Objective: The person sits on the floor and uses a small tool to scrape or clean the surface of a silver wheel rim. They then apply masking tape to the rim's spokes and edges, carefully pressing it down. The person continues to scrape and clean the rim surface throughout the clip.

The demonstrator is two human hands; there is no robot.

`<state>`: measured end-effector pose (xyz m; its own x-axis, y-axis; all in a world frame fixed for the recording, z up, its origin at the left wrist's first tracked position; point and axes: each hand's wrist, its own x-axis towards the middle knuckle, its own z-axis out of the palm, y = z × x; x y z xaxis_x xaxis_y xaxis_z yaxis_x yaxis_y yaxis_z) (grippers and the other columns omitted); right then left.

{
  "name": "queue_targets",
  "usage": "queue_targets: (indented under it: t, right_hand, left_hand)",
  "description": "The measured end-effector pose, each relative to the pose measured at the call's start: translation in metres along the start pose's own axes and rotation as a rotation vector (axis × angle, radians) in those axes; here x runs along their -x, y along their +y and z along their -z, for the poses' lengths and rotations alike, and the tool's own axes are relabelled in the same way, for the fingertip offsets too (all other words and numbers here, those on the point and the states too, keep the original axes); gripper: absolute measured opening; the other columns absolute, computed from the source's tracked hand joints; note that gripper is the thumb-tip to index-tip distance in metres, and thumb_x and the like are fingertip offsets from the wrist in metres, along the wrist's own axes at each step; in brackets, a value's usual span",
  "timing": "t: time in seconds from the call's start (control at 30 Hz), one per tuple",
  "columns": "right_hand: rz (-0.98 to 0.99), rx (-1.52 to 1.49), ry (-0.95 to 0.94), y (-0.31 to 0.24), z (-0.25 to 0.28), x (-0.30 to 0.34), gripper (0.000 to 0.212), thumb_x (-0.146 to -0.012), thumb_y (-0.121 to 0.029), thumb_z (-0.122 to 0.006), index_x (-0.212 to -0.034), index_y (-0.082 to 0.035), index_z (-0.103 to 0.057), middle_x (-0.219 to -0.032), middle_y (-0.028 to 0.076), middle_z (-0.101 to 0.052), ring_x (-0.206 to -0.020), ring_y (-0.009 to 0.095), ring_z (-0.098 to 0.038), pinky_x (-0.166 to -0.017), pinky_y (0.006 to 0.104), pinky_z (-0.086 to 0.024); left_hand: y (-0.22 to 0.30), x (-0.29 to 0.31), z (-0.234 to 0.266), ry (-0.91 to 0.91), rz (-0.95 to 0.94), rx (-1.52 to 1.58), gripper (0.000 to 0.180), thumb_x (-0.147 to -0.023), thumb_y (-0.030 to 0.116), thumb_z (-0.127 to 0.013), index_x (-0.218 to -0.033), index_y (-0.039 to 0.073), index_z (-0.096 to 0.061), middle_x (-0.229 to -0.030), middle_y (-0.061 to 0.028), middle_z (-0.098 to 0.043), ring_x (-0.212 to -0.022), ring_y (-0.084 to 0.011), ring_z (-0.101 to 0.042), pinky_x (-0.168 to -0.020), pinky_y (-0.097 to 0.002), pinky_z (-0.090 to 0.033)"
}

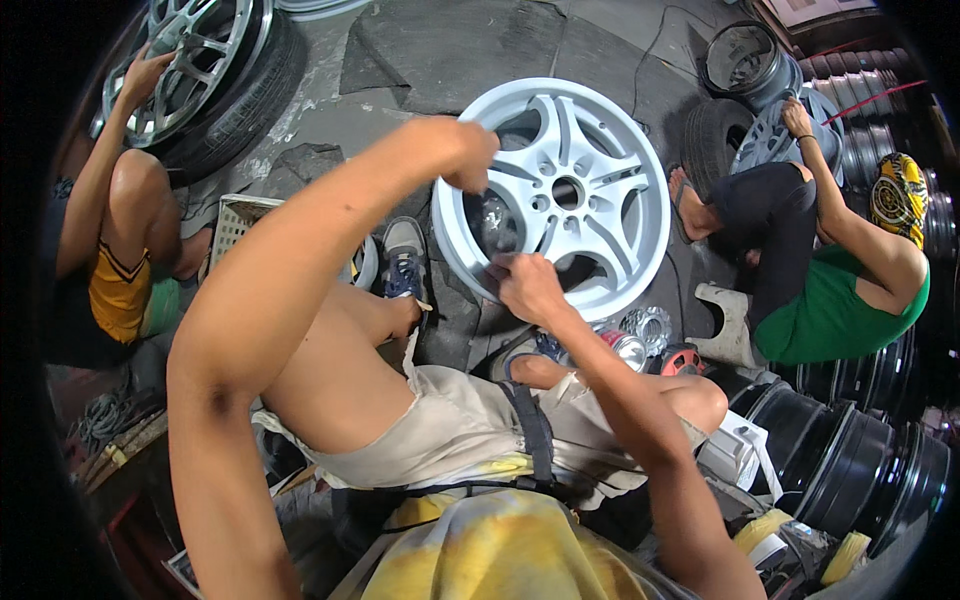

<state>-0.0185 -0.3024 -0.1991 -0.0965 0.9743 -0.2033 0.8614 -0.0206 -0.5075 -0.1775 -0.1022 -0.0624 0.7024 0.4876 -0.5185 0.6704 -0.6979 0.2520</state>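
Observation:
A light grey, multi-spoke alloy wheel (568, 192) lies face up in front of me, above my knees. My left hand (468, 155), slightly blurred, is at its upper left edge with the fingers curled down; whatever they grip is hidden. At the lower left of the wheel, my right hand (530, 288) has its fingers bent and pressed together near a spoke. Anything small between those fingertips is too blurred to make out. Dark gaps between the spokes show what is beneath the wheel.
At the left, a co-worker's hand (148, 75) touches a silver rim above a tyre (245, 115). A person in green (850, 300) handles another grey wheel (775, 135) at the right. A crate (238, 222), a red-and-silver can (625, 347), a stool (728, 322) and stacked black rims (840, 455) surround me.

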Motion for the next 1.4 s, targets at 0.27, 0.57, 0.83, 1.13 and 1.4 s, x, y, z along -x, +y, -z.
queue_targets:
  t: [0.27, 0.57, 0.83, 1.13, 1.4]
  right_hand:
    - [0.072, 0.344, -0.334, 0.141, 0.08, 0.077, 0.019, -0.082, -0.005, -0.061, -0.097, -0.001, -0.073, -0.091, 0.024, -0.072, -0.084, 0.043, -0.071, -0.078, 0.0518, -0.058]
    - [0.111, 0.213, -0.228, 0.131, 0.044, 0.058, 0.024, -0.081, -0.005, -0.063, -0.1, -0.006, -0.077, -0.09, 0.019, -0.074, -0.08, 0.04, -0.071, -0.077, 0.0498, -0.057]
    - [0.102, 0.426, -0.154, 0.07, 0.015, 0.054, 0.016, -0.079, -0.007, -0.062, -0.087, -0.007, -0.076, -0.082, 0.021, -0.072, -0.075, 0.038, -0.071, -0.074, 0.048, -0.058]
    - [0.147, 0.742, -0.198, 0.094, 0.043, 0.063, 0.015, -0.081, -0.007, -0.063, -0.082, -0.011, -0.077, -0.082, 0.014, -0.075, -0.078, 0.035, -0.074, -0.074, 0.0424, -0.059]
    - [-0.313, -0.038, 0.382, 0.143, 0.115, 0.037, 0.024, -0.088, -0.004, -0.062, -0.107, -0.005, -0.077, -0.094, 0.019, -0.077, -0.082, 0.028, -0.075, -0.08, 0.0379, -0.057]
  left_hand:
    - [0.045, -0.022, -0.123, -0.23, -0.184, -0.184, 0.038, -0.077, 0.016, -0.079, -0.114, 0.008, -0.077, -0.12, -0.0107, -0.075, -0.112, -0.0357, -0.07, -0.095, -0.0599, -0.051]
    - [0.017, -0.023, -0.146, -0.113, -0.037, -0.457, 0.041, -0.093, 0.026, -0.064, -0.131, 0.014, -0.069, -0.144, -0.0124, -0.057, -0.143, -0.0363, -0.042, -0.112, -0.068, -0.029]
    - [0.0, -0.03, -0.092, -0.073, 0.082, -0.206, 0.039, -0.083, 0.016, -0.074, -0.121, 0.007, -0.075, -0.138, -0.0161, -0.063, -0.132, -0.0361, -0.056, -0.107, -0.0554, -0.045]
    - [-0.03, -0.032, -0.075, 0.03, 0.09, -0.072, 0.036, -0.087, 0.024, -0.068, -0.112, -0.001, -0.073, -0.119, -0.0234, -0.07, -0.112, -0.0391, -0.068, -0.096, -0.0484, -0.056]
    - [-0.049, -0.044, -0.096, -0.131, 0.311, 0.333, 0.04, -0.091, 0.03, -0.069, -0.108, -0.007, -0.072, -0.105, -0.0252, -0.074, -0.088, -0.0338, -0.076, -0.072, -0.0442, -0.063]
